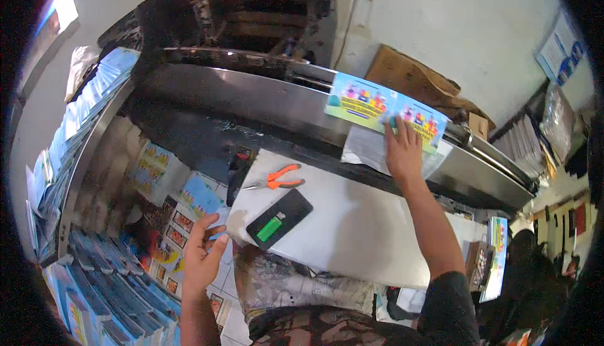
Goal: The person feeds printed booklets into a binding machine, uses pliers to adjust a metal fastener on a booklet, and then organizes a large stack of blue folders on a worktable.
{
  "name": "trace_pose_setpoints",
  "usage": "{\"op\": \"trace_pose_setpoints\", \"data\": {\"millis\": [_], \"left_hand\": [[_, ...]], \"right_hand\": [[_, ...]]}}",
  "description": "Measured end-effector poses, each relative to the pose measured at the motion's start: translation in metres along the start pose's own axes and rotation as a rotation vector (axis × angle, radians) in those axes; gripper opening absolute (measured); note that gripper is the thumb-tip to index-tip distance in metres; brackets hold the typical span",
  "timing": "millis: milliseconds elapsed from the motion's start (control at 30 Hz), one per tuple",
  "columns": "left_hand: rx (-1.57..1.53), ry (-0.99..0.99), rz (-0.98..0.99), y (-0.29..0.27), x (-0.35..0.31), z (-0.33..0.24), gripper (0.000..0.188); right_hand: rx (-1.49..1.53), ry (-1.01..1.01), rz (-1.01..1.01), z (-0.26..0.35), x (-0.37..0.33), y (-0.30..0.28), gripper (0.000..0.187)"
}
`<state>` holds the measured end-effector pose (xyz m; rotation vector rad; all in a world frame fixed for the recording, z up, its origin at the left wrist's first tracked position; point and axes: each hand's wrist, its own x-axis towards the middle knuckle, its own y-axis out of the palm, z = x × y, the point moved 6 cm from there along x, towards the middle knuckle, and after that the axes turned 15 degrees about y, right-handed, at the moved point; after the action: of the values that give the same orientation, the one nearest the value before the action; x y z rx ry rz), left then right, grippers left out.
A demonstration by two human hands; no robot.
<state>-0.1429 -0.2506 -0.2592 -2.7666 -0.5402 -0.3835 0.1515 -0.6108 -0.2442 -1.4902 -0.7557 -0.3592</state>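
My right hand (404, 152) reaches to the back of the bench, its fingers stretched out and lying on a colourful printed cover sheet (355, 102). Something small and teal shows at one fingertip. The sheet rests over the metal ledge, and paler paper (365, 149) shows below it. Over the bench's left end, my left hand (202, 255) hangs in the air with its fingers half bent and apart. A small blue patch shows beside its thumb; what it is I cannot tell. Nearest to it lies a black phone (296, 210) with a green lighter (270, 227) on top. Orange-handled pliers (280, 178) lie behind.
The white bench top (358, 220) runs below a long metal ledge (264, 86). Stacks of blue booklets stand at the left (94, 107) and lower left (119, 289). More booklets (497, 251) sit at the right. Brown cardboard (409, 75) leans against the wall.
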Motion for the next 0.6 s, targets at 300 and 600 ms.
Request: {"op": "trace_pose_setpoints", "data": {"millis": [300,600], "left_hand": [[0.093,-0.073,-0.03,-0.028,0.024,0.083,0.037],[0.257,0.116,-0.171,0.027,0.085,0.119,0.043]], "right_hand": [[0.298,0.336,0.738,-0.004,-0.105,0.052,0.032],[0.276,0.54,0.68,0.001,-0.107,0.049,0.034]]}}
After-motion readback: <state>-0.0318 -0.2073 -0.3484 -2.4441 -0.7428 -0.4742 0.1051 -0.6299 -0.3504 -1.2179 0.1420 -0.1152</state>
